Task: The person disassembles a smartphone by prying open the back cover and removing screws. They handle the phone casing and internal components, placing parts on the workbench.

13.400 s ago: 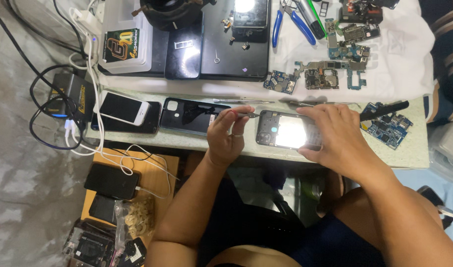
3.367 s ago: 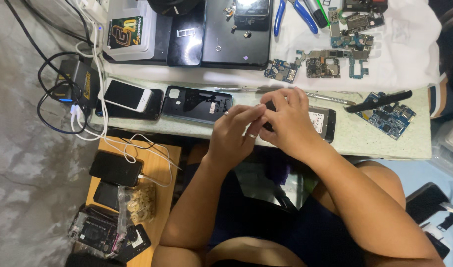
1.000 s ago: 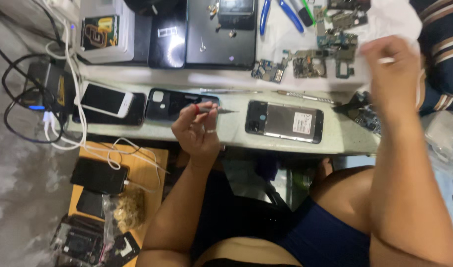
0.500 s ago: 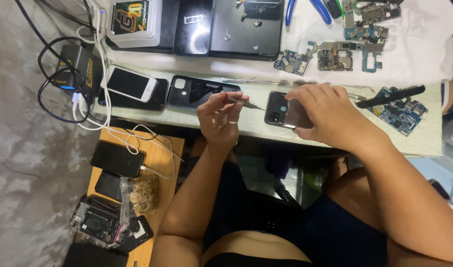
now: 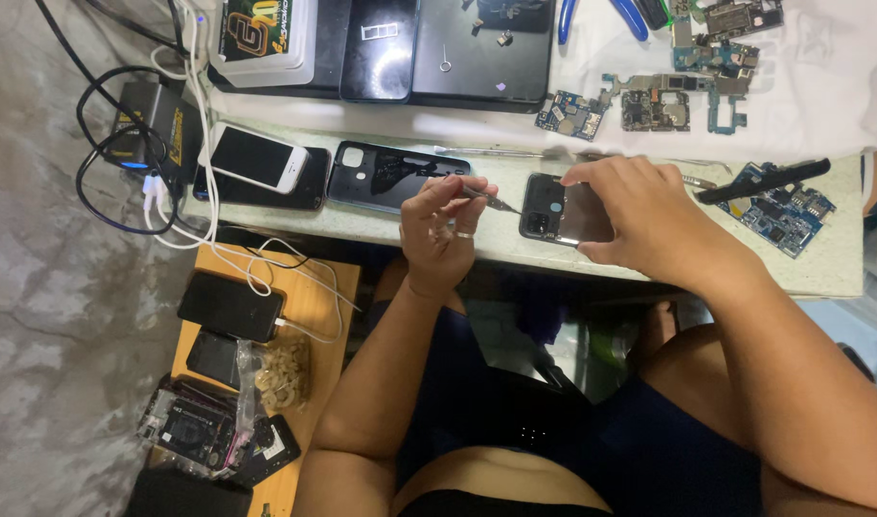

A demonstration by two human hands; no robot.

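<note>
Since half a second ago the left hand (image 5: 443, 235) has brought the thin metal tool (image 5: 484, 198), pinched in its grip, to the dark phone (image 5: 565, 213); the right hand (image 5: 639, 215) clasps that phone flat on the tabletop (image 5: 821, 278), so prying looks under way. Far beyond the left grip, at the tabletop's back corner, sits a white box with a black-and-yellow label (image 5: 261, 33).

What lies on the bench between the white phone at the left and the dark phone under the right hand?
In the head view, a dark phone back cover lies between the white phone and the held phone; the left hand points tweezers there.
</note>
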